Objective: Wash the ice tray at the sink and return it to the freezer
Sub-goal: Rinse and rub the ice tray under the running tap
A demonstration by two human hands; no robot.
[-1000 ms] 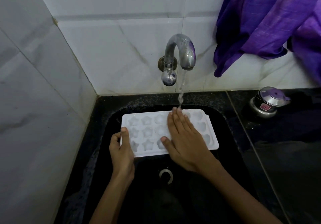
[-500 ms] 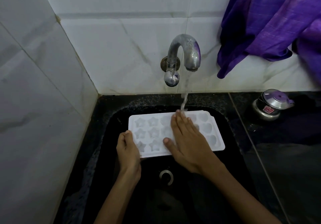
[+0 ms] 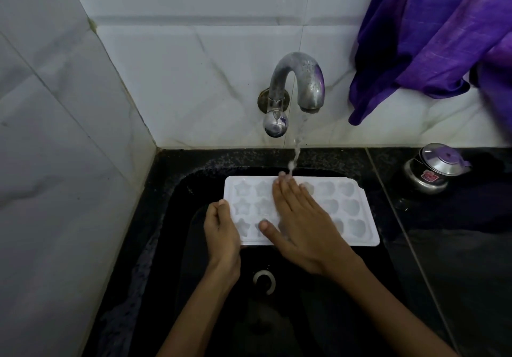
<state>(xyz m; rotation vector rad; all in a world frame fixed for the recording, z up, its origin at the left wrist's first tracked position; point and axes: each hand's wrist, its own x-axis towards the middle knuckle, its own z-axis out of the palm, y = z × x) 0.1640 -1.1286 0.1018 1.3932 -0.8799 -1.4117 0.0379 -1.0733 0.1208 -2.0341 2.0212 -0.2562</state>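
Note:
A white ice tray [image 3: 352,212] with star and heart shaped cells is held level over the black sink [image 3: 171,218], under the tap [image 3: 297,85]. My left hand [image 3: 221,229] grips the tray's left edge, thumb on top. Lying flat across the tray's middle is my right hand [image 3: 302,221], fingers together and stretched, its fingertips at the far rim. A thin stream of water [image 3: 296,149] falls from the spout onto those fingertips. The cells under my right palm are hidden.
The sink drain [image 3: 264,282] lies below the tray. A small steel pot with a lid [image 3: 432,168] stands on the black counter at the right. Purple cloth [image 3: 432,38] hangs over the tiled wall at upper right. A tiled side wall closes the left.
The tray and both hands sit slightly further right in the view than a second ago; my right hand stays flat on the tray and the water keeps running.

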